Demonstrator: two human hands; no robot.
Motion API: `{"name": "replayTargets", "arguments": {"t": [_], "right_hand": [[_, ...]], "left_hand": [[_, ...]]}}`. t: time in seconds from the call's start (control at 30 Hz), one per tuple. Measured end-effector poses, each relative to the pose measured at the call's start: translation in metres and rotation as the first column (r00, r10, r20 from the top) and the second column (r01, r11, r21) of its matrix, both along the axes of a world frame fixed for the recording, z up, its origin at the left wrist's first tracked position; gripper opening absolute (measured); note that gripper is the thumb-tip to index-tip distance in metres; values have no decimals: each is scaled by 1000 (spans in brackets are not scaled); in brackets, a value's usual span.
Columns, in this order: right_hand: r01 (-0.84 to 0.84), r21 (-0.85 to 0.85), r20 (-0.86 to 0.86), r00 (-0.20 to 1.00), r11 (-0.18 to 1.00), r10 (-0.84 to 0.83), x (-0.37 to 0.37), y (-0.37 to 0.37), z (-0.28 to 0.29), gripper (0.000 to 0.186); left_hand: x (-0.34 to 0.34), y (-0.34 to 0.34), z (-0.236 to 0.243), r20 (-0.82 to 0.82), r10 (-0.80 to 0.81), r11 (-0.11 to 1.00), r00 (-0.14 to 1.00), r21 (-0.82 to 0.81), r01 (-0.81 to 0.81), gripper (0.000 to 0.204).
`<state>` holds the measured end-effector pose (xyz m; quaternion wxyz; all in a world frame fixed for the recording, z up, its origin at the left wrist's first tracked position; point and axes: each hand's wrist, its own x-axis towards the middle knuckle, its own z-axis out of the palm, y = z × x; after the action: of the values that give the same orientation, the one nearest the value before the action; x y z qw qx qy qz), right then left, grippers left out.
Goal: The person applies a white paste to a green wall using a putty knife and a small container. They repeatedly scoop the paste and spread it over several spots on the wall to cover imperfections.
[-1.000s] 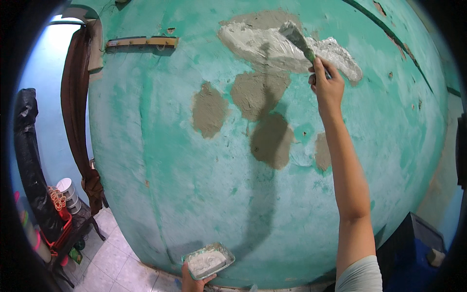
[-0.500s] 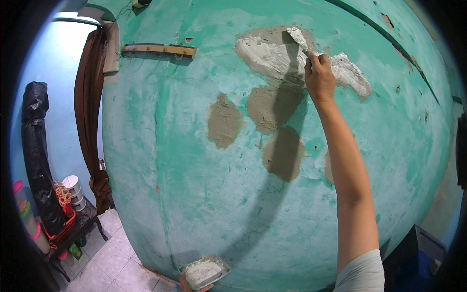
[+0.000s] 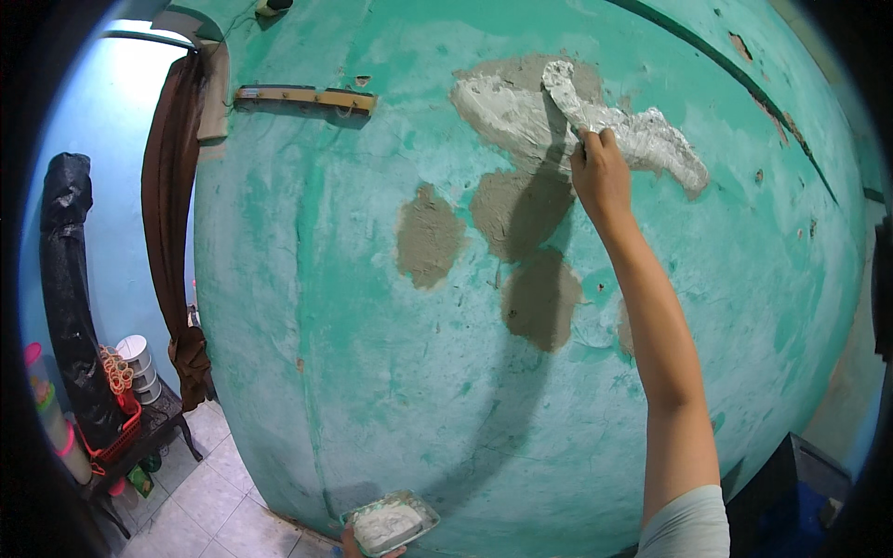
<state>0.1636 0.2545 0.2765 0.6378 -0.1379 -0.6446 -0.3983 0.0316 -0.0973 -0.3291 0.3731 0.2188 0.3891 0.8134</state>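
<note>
With my right hand [image 3: 603, 177] raised to the upper wall, I grip a putty knife [image 3: 575, 123] by its handle. White putty [image 3: 507, 112] is smeared over a grey patch there, and the knife's blade, coated in white, is at this smear. More putty [image 3: 665, 147] spreads to the right of my hand. Low at the bottom edge, my left hand [image 3: 358, 547] holds a small clear plastic tub [image 3: 423, 510] of white putty from below; most of that hand is out of the picture. Grey patches [image 3: 430, 234] lie lower on the green wall [image 3: 391, 372].
A wooden hook rack [image 3: 307, 97] is fixed at the upper left. Beyond the wall's left edge hang a brown curtain [image 3: 169, 205] and, lower down, a dark table [image 3: 160, 423] with a red basket [image 3: 116, 439] and a black-wrapped roll [image 3: 74, 298]. A dark box [image 3: 791, 493] stands at lower right.
My right hand has moved slightly down and left with the putty knife. White putty now shows where the hand was over the smear. My left hand and the tub stay nearly in place.
</note>
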Motion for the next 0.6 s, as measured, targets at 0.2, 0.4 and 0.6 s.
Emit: {"name": "replayTargets", "arguments": {"t": [0.2, 0.4, 0.6], "right_hand": [[-62, 30, -16, 998, 998, 63, 8, -17, 5, 23], [-17, 43, -9, 1000, 999, 18, 12, 2, 48, 24], [-30, -35, 31, 999, 999, 31, 42, 17, 9, 28]], "left_hand": [[-6, 10, -15, -448, 106, 994, 888, 84, -76, 40], [5, 2, -6, -1, -30, 999, 1000, 18, 30, 41], [9, -5, -1, 354, -79, 995, 932, -34, 97, 44]]}}
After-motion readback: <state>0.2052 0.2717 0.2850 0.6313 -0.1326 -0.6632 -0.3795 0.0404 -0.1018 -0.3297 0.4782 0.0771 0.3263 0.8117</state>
